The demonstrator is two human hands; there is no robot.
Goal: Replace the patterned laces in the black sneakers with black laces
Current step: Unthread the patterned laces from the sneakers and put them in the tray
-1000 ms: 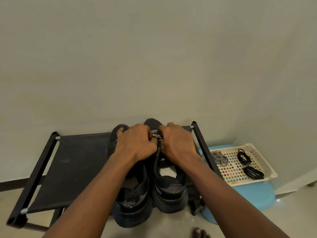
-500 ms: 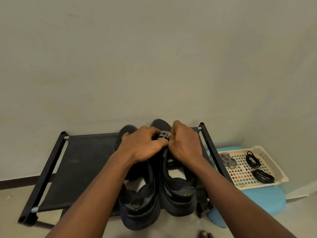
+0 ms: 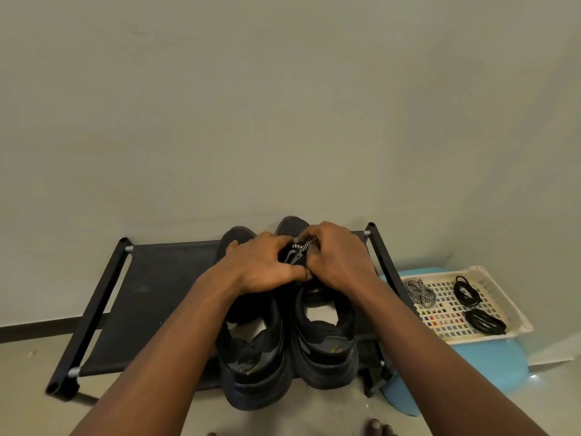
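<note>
Fingers (image 3: 306, 247) of both hands are pinched narrow on the patterned lace (image 3: 298, 249) at the front of the right sneaker (image 3: 323, 335). Against the view 1 second back, more of that black-and-white cord shows between them, a short raised length where before there was only a speck. I judge that a crossing has been worked loose and the unlacing of this shoe is under way, though the hands hide the eyelets, so I cannot tell how many rows are free.

Going down by size: the black shoe rack (image 3: 151, 297) stands against the wall and carries both sneakers side by side, heels toward the camera. Its place in the frame has shifted, which looks like head motion, not a move of the rack. Just right of it, a blue stool (image 3: 490, 360) holds a cream basket (image 3: 515, 313). The left sneaker (image 3: 251, 366) lies under the left hand (image 3: 261, 269), which braces there while its thumb and forefinger reach across; the right hand (image 3: 339, 259) closes over the tongue of the right sneaker.

In the basket lie 2 coils of black laces (image 3: 481, 320) and 1 loose bundle of patterned lace (image 3: 419, 292), unchanged. That bundle suggests 1 shoe is already stripped, so roughly half the removal is done and no black lace is yet threaded.
</note>
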